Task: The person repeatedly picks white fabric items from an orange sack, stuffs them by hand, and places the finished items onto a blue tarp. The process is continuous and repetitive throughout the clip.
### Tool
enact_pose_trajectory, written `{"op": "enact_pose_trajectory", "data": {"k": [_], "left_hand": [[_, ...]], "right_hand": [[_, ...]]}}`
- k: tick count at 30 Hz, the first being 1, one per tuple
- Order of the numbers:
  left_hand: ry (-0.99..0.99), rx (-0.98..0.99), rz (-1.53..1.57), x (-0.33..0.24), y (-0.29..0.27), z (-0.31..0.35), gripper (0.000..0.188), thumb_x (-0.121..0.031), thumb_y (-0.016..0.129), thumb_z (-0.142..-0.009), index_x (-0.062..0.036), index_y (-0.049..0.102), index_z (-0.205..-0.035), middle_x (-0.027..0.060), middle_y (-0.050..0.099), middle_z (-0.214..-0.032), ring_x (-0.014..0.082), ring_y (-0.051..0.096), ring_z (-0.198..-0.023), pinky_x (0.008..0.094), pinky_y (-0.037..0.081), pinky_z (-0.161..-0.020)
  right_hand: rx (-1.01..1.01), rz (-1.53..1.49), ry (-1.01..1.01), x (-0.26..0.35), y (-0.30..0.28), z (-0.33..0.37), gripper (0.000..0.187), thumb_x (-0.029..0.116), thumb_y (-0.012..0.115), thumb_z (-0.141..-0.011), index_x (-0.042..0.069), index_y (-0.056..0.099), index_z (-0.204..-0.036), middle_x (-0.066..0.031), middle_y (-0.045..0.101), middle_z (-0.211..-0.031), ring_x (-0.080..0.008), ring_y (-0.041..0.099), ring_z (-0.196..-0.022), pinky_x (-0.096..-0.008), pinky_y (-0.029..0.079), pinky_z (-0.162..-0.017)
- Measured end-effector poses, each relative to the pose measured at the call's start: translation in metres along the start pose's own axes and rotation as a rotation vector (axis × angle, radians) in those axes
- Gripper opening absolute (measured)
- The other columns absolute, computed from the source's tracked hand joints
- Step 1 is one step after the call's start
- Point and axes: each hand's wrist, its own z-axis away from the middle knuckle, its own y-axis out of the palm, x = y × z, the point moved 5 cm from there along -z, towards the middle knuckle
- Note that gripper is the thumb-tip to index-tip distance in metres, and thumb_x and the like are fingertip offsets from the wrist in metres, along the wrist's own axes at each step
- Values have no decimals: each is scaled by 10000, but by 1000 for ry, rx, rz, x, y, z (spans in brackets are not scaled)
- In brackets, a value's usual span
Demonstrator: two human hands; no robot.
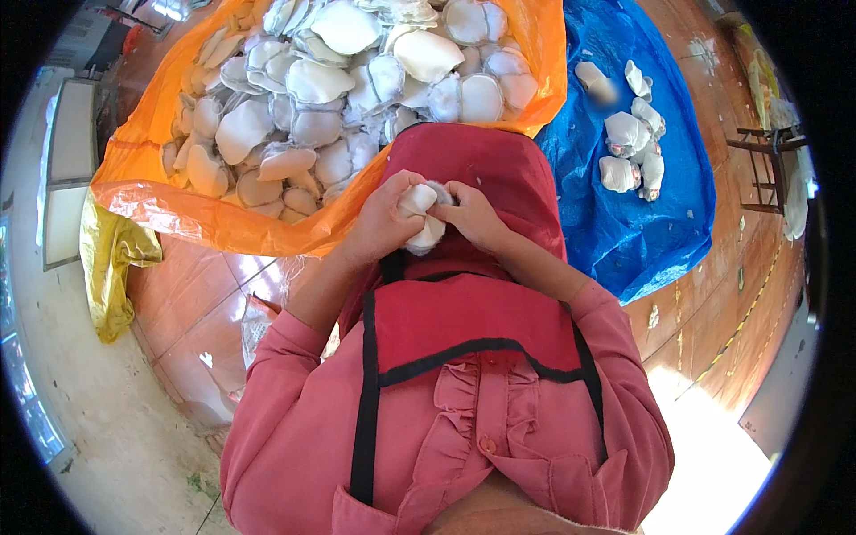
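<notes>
Over my lap, both hands are closed on a small white padded cup (425, 234), soft and bent, with fuzzy greyish fluff along one edge. My left hand (385, 221) grips it from the left, the thumb lying across it. My right hand (474, 219) pinches its right side between thumb and fingers. Beneath the hands is the dark red apron (473, 165) that covers my lap. In front of me, a large orange sack (143, 183) lies spread open, heaped with many white padded cups (319, 82) with fluffy edges.
On the right, a blue plastic sheet (588, 223) bears several white rolled bundles (628, 134). A yellow sack (109, 259) slumps against the left wall. A dark wooden stool (765, 169) stands at the far right on the reddish tiled floor (192, 299).
</notes>
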Motion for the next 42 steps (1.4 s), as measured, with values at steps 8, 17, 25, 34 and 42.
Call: {"op": "enact_pose_trajectory", "data": {"k": [8,17,25,34,42], "left_hand": [[73,-91,17,16,9,-20,162,-124,652,-827,-29,623,-955,87,521,-878,205,551,-860,322,455,-770],[-147,-31,570,32,7,-18,310,-35,652,-865,-33,567,-1163,37,593,-985,114,578,-899,270,481,-797],[19,105,-177,-16,-15,-3,466,-105,712,-797,-16,522,-1213,109,622,-1058,214,614,-987,323,481,-884],[-192,45,-84,21,-26,8,342,2,508,-767,-33,538,-1106,58,595,-954,154,577,-913,276,462,-807],[-232,76,542,58,-26,6,396,87,430,-746,-79,504,-1097,36,584,-959,125,577,-838,234,468,-726]], "right_hand": [[-214,45,-65,-10,-8,-27,284,230,751,-755,18,581,-838,-112,624,-767,-167,587,-730,-346,477,-657],[-250,171,-59,-3,-14,-23,289,224,762,-723,24,590,-840,-127,640,-775,-191,623,-749,-353,493,-680],[250,53,-106,23,-18,-23,361,186,712,-827,26,605,-1133,-76,654,-1014,-140,589,-954,-299,471,-871],[280,99,-97,16,9,-16,276,227,642,-916,10,592,-1078,-45,630,-981,-135,568,-913,-305,464,-815],[279,-586,122,-4,29,-12,208,184,594,-959,46,557,-1110,1,589,-976,-99,546,-909,-266,466,-808]]}}
